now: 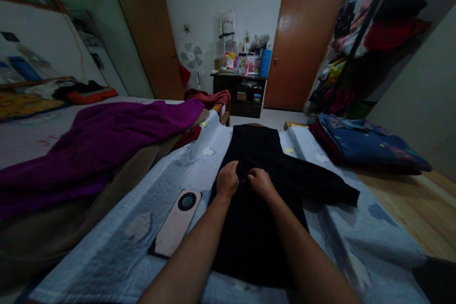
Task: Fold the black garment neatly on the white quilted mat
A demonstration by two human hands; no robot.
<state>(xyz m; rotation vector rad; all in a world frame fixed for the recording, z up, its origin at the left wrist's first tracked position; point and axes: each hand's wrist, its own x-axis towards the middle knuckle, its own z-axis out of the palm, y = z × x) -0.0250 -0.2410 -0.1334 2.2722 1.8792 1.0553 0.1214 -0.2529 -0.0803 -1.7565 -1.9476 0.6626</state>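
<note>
A black long-sleeved garment [256, 228] lies spread over a light blue patterned cloth [342, 247], one sleeve stretched out to the right. On the garment's left part rests my left hand [228, 179], fingers close together; whether cloth is pinched under them is hidden. My right hand [260, 182] is a little to the right, its fingers curled into a pinch on the black fabric. A small gap separates the two hands. Left of my left forearm lies a pink phone [177, 223] with a round dark camera ring.
Purple fabric [107, 137] and a brown blanket [81, 213] cover the left side. Folded clothes [366, 142] are stacked at the right. Farther back stand a fan [191, 55], a dark cabinet [237, 86] and a wooden door [297, 38]. Clothes hang at the upper right.
</note>
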